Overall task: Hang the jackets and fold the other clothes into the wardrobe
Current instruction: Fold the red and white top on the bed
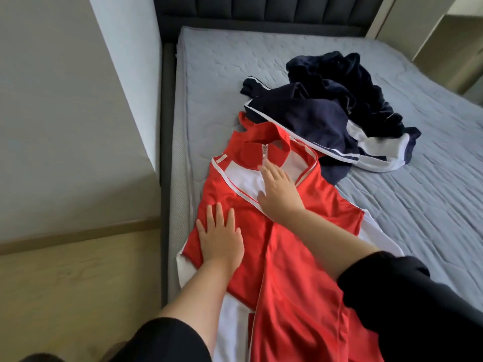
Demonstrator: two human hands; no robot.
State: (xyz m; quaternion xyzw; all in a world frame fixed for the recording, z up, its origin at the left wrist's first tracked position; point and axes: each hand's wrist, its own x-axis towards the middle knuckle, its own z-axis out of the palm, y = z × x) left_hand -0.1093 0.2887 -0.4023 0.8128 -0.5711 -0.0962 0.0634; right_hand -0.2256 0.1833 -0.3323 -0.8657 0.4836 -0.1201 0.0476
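A red and white zip jacket (292, 278) lies flat along the left side of the bed, collar towards the headboard. My left hand (220, 237) presses flat on its left chest panel with fingers straight. My right hand (278, 192) lies flat on the white chest part just below the zipper pull, fingers straight. Beyond the collar, a navy and white jacket (321, 124) lies crumpled, and a dark navy garment (347, 77) is heaped behind it.
The grey quilted mattress (418, 205) stretches to the right. A dark padded headboard (261, 11) stands at the far end. A dark bed frame edge (165, 152) runs along the left, with wooden floor (78, 283) and a pale wall beside it.
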